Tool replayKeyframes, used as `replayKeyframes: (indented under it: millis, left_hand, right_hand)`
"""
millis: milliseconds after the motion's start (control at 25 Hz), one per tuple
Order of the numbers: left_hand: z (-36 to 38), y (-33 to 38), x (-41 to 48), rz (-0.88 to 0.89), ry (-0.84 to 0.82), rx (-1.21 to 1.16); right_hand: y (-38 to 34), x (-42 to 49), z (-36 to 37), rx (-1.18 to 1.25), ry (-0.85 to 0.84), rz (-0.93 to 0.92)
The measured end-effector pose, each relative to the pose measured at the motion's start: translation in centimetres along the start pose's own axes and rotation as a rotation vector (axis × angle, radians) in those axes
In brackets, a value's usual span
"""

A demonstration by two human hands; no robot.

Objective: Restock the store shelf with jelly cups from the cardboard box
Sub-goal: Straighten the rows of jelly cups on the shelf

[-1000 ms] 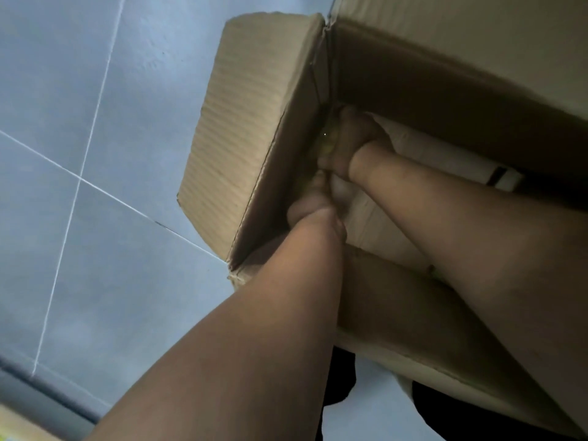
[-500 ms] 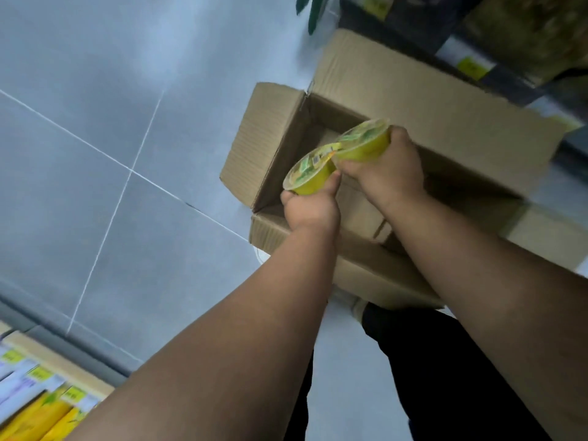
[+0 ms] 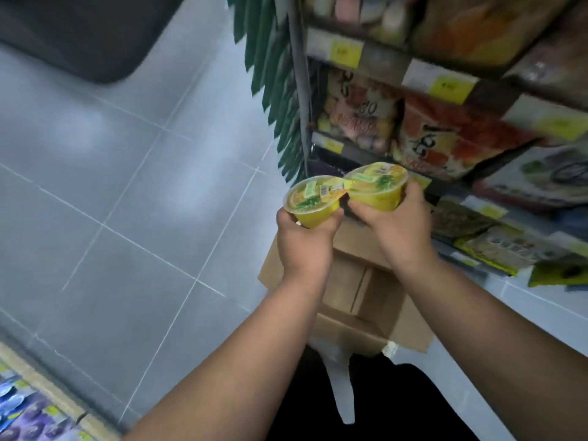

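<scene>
My left hand [image 3: 304, 241] grips a yellow jelly cup [image 3: 313, 198] with a printed foil lid. Beside it, touching at the lids, my right hand [image 3: 393, 224] holds a second yellow jelly cup [image 3: 377, 183]. Both cups are raised above the open cardboard box [image 3: 366, 300], which sits on the floor below my forearms; its visible inside shows only bare cardboard. The store shelf [image 3: 445, 87] with yellow price tags and packaged goods stands to the upper right, just behind the cups.
Grey tiled floor [image 3: 127, 186] stretches to the left. A dark mat [image 3: 73, 33] lies at the top left. Green fringe decoration [image 3: 280, 90] hangs along the shelf's end post. Another shelf edge with purple packets [image 3: 28, 412] is at the bottom left.
Both hands have come up out of the box, each with a jelly cup, and risen higher toward the shelf. The view has swung up from the box to the shelf.
</scene>
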State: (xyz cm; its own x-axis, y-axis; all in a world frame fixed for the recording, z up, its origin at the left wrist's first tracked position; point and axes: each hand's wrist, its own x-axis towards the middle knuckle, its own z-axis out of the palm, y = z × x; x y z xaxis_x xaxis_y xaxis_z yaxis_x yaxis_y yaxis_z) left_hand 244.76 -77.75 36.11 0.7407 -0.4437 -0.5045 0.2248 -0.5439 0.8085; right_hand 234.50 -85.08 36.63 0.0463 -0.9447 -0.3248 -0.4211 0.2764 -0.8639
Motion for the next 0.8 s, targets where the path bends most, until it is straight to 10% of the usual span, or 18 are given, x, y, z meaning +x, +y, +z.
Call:
replayKeyframes:
  millis: [800]
  left_hand:
    - [-1.0, 32.1, -18.6, 0.824, -0.457, -0.018]
  right_hand:
    - [-26.7, -10.6, -24.2, 0.309, 0.541, -0.405]
